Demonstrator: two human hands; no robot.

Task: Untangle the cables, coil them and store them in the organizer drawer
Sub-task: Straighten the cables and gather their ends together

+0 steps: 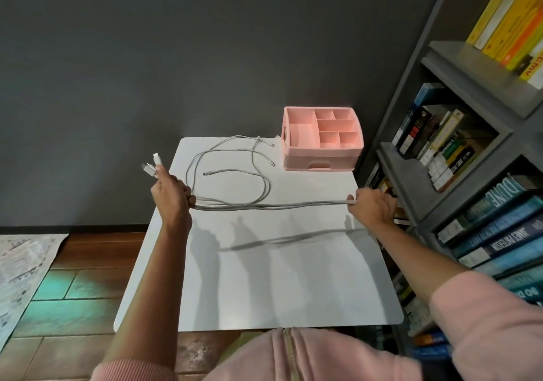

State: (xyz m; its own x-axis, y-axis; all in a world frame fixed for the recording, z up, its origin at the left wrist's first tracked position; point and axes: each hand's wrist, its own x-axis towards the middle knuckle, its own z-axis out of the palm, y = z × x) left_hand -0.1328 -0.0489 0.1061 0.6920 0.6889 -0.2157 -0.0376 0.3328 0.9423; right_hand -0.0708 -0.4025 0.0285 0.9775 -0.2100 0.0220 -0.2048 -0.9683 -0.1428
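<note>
A person's left hand [172,194], at centre left of the frame, had its fingers curled round a bundle of pale grey charging cables [264,204]. The white plug ends [152,164] stuck out above the fist and pointed toward the upper left. The right hand [373,204], at centre right, gripped the same strands with fingers closed on them.

Between the two hands the cables ran as one nearly straight span, its long axis lying left to right across the frame. It was raised off the white square table [279,278], where it cast a shadow.

The rest of the cable length lay in loose, overlapping loops on the table in the upper centre of the frame. Two small connector ends pointed right toward a pink plastic desk organizer [323,157] near the table's upper right corner, and a third pointed left inside the loops.

Judging by this, the work was at an early stage. The strands had been gathered at one end and drawn out, but the loops looked unsorted and nothing was coiled. The organizer's front drawer [318,165] was closed, and no cable lay in its open top compartments. A grey bookshelf [470,175] packed with books filled the right edge of the frame.
</note>
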